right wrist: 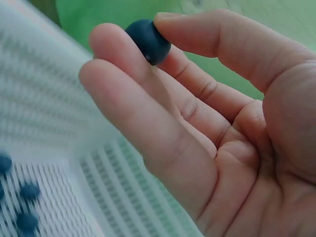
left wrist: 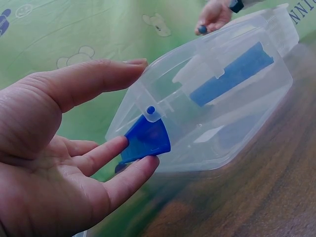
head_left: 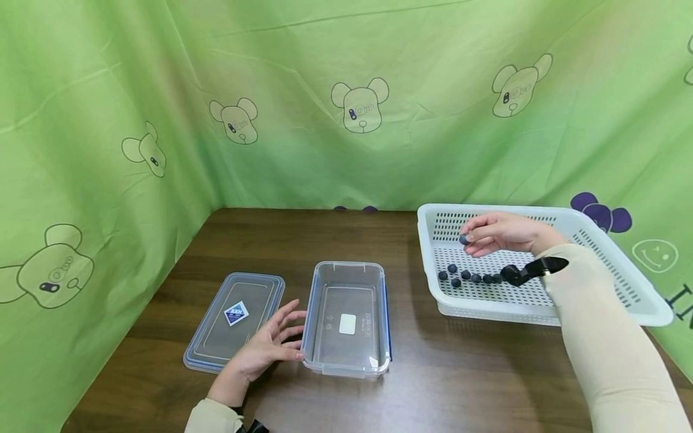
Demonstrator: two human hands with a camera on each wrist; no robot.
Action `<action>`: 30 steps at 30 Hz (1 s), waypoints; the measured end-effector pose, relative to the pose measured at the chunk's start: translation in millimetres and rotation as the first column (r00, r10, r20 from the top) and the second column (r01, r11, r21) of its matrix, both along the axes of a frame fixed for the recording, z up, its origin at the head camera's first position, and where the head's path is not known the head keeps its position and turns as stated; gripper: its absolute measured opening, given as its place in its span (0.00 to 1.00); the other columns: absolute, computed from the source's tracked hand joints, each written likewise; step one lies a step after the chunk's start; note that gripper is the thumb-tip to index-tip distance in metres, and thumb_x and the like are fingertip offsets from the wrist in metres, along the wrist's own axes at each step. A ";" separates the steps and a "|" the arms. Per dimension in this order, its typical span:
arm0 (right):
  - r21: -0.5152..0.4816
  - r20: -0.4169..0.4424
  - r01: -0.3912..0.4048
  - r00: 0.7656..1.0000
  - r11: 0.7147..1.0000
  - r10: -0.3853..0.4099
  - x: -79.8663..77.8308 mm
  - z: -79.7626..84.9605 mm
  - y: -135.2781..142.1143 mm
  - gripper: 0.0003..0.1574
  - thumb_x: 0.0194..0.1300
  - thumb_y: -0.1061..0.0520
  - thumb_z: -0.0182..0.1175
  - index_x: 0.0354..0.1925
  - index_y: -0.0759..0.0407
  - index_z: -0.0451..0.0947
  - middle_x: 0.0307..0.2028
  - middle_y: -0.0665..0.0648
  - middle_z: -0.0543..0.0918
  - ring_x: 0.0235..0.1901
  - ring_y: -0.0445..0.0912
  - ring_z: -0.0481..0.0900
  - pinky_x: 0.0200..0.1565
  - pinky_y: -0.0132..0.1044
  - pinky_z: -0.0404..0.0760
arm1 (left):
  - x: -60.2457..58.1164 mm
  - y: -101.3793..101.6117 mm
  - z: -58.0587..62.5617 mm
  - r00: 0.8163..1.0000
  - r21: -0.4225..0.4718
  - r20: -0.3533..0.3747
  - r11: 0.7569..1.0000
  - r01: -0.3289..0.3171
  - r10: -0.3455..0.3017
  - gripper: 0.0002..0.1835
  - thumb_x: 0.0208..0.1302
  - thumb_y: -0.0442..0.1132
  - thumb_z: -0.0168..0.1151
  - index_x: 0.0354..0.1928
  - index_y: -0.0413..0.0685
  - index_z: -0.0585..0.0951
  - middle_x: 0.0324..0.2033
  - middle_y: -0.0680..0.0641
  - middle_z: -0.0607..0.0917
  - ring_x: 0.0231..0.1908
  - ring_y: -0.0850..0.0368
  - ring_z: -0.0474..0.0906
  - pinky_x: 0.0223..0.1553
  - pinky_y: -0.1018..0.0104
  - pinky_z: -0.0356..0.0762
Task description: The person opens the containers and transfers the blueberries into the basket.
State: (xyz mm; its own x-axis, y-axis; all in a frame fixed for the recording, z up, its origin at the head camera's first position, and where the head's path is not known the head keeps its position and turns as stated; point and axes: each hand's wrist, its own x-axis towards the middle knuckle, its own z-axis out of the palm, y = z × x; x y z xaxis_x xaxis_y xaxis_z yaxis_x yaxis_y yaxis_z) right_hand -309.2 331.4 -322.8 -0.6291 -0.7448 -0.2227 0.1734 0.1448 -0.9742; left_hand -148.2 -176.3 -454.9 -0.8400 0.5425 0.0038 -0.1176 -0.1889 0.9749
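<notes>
Above the white basket (head_left: 433, 288), my right hand (head_left: 500, 233) pinches a blueberry (right wrist: 148, 42) between thumb and fingers. Several other blueberries (head_left: 476, 278) lie on the basket's slotted floor. A clear plastic container (head_left: 330, 337) stands lidless on the table, and nothing is seen inside it except a pale square mark on its bottom. My left hand (head_left: 265, 346) is at its left side with fingers spread and fairly straight. In the left wrist view, that hand's thumb meets the rim while two fingertips touch a blue side clip (left wrist: 148, 140).
The container's lid (head_left: 233, 325), with blue edging and a diamond sticker, lies flat to the left. Brown wooden table (head_left: 303, 234) surface separates container and basket. A green printed curtain (head_left: 303, 162) hangs behind and at the sides.
</notes>
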 end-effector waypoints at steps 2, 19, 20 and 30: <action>-0.019 0.026 0.040 0.999 0.999 -0.039 -0.9 -5.3 16.2 0.20 0.75 0.71 0.45 0.46 0.57 0.83 0.41 0.59 0.87 0.43 0.49 0.86 0.49 0.43 0.83 | -0.2 0.1 -0.2 1.000 0.000 -0.001 1.000 0.000 0.000 0.61 0.54 0.28 0.73 0.76 0.31 0.36 0.69 0.29 0.54 0.63 0.45 0.67 0.58 0.61 0.75; 0.104 0.344 0.027 0.937 0.994 -0.062 -0.8 -38.5 120.5 0.23 0.78 0.67 0.42 0.46 0.52 0.84 0.45 0.55 0.86 0.48 0.45 0.84 0.56 0.39 0.78 | -0.1 0.2 -0.9 1.000 -0.001 0.007 1.000 -0.001 0.001 0.61 0.54 0.28 0.73 0.76 0.32 0.36 0.69 0.30 0.55 0.62 0.46 0.68 0.57 0.61 0.76; 0.126 0.347 0.029 0.935 0.992 -0.071 -0.7 -39.6 123.0 0.22 0.78 0.67 0.43 0.46 0.52 0.84 0.45 0.55 0.86 0.48 0.45 0.84 0.56 0.39 0.78 | -0.2 0.1 -1.2 1.000 -0.002 0.007 1.000 -0.002 0.002 0.61 0.54 0.28 0.73 0.76 0.33 0.36 0.69 0.30 0.55 0.62 0.46 0.68 0.57 0.61 0.76; 0.318 0.276 0.124 0.936 0.940 -0.217 3.1 -60.5 130.9 0.11 0.69 0.67 0.57 0.41 0.56 0.84 0.36 0.59 0.87 0.39 0.46 0.86 0.48 0.38 0.83 | -0.6 -0.3 -2.4 1.000 -0.003 0.002 1.000 0.003 -0.003 0.61 0.54 0.28 0.73 0.76 0.33 0.36 0.69 0.30 0.55 0.62 0.46 0.68 0.57 0.61 0.76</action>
